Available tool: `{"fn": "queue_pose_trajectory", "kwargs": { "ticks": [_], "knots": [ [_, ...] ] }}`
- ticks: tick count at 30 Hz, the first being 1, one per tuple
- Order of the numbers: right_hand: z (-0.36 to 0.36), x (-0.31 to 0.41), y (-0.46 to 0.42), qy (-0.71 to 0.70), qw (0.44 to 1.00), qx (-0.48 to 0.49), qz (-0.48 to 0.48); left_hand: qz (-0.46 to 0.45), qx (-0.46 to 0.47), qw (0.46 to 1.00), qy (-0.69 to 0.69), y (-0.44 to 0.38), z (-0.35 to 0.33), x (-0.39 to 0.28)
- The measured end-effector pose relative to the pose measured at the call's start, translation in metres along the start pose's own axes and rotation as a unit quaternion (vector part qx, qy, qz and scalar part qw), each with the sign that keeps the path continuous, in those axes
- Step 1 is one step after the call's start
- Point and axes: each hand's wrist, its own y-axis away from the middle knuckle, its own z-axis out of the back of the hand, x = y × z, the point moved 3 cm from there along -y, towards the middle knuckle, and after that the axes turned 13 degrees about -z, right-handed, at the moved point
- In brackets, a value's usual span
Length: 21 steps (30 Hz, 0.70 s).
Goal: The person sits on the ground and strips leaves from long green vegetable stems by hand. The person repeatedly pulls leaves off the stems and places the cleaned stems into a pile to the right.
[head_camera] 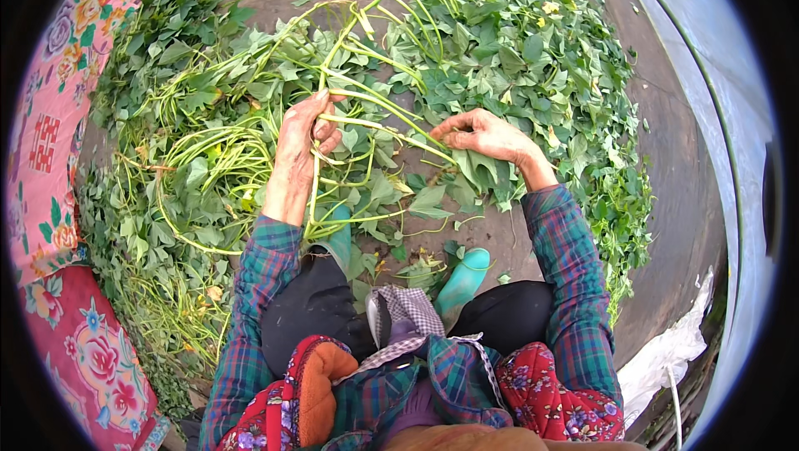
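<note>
A long, pale green leafy vine (337, 51), which looks like sweet potato vine, runs up and away in front of me. My left hand (306, 126) is closed around its stem, and the lower end hangs down past my wrist. Several long leaf stalks (381, 101) branch from the vine towards the right. At their far ends, the fingers of my right hand (487, 134) are pinched together on a leaf stalk. Broad green leaves (477, 167) sit just under that hand, partly covered by it. Both hands are above the ground, between the leaf heaps.
A large heap of green leaves (524, 51) lies at the right. Tangled vines and stalks (218, 151) fill the left side. Floral cloths (62, 108) border the left edge. Teal boots (462, 279) stand close in front. White plastic (668, 351) lies at lower right, beside bluish sheeting (705, 33).
</note>
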Motion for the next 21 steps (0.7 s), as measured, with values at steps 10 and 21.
{"fn": "queue_pose_trajectory", "kwargs": {
  "ticks": [10,21],
  "knots": [
    [-0.002,0.002,0.010,0.039,0.997,0.055,-0.026,-0.029,-0.086,0.996,0.022,-0.012,0.035,-0.006],
    [0.018,-0.009,0.006,0.126,0.963,-0.229,-0.060,-0.024,-0.108,0.994,0.024,-0.014,0.042,-0.002]
  ]
}}
